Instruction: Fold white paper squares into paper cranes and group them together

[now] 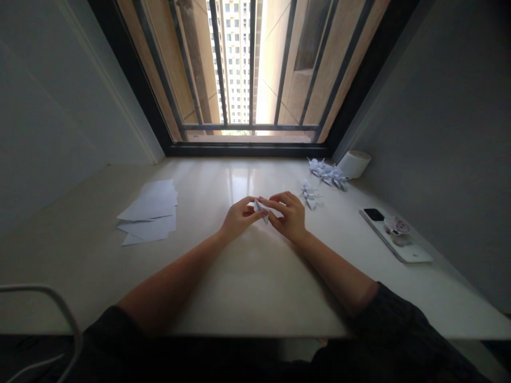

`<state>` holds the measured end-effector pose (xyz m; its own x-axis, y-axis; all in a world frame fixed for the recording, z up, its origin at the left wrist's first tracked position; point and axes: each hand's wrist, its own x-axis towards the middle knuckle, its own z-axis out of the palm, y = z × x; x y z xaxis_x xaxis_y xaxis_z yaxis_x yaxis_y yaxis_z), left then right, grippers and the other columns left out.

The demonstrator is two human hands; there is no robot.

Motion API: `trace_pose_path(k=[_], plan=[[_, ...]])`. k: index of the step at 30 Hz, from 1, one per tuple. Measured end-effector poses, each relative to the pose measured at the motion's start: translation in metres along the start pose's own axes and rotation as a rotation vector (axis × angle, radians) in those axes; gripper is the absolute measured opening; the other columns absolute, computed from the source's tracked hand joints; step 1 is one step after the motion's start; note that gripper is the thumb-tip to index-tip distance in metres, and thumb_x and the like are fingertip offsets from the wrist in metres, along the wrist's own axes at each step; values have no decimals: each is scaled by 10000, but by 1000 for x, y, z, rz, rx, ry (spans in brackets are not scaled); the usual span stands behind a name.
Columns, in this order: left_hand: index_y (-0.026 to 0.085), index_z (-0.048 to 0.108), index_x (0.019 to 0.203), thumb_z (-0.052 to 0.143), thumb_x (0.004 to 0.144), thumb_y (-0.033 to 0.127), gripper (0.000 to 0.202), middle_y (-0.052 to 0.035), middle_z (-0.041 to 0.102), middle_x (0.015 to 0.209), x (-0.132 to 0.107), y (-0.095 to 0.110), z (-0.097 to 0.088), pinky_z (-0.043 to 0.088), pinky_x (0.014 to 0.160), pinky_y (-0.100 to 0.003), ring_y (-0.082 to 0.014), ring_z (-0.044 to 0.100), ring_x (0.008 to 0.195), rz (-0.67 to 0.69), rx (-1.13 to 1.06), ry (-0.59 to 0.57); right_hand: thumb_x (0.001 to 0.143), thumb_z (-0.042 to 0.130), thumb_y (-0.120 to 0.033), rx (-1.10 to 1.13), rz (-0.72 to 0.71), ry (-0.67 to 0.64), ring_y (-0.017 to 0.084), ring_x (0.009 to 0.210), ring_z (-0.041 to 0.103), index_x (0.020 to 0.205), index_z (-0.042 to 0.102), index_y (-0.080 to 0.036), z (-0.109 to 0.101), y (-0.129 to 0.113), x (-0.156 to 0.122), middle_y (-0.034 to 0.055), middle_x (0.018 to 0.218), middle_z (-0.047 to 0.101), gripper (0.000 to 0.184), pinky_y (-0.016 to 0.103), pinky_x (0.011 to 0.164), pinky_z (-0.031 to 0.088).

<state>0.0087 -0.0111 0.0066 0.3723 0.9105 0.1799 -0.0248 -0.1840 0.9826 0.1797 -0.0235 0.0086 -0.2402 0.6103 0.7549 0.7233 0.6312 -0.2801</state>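
Pinching folded paper (260,206), left fingers (254,217) closed, right fingers (274,204) slightly parted

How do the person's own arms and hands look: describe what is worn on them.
The left hand and right hand wear no gloves, and no watch or bracelet shows. The left sleeve and right sleeve look black, leaving the forearms bare; no markings can be made out.

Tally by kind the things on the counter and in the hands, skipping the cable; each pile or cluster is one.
Phone with round grip: 1
White cylinder: 1
Pile of loose sheets: 1
Folded-paper clusters: 2
Folded piece between left hand and right hand: 1
Total: 6
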Motion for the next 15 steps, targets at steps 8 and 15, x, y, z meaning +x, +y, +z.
trace_pose_path(k=[8, 15], plan=[[162, 616, 1033, 702, 686, 438, 452, -35, 687, 768, -3, 5, 2, 465, 590, -222, -145, 637, 673, -9, 63, 38, 743, 591, -188, 92, 107, 36, 195, 778, 567, 1053, 687, -302, 3, 4, -1, 24, 848, 665, 344, 351, 727, 466], [139, 613, 1056, 690, 705, 428, 462, -50, 683, 783, 1, 4, -2, 459, 596, -218, -135, 622, 667, 36, 79, 62, 802, 554, -214, 297, 259, 76, 181, 789, 613, 1046, 683, -262, 2, 4, 2, 31, 924, 703, 280, 346, 762, 502]])
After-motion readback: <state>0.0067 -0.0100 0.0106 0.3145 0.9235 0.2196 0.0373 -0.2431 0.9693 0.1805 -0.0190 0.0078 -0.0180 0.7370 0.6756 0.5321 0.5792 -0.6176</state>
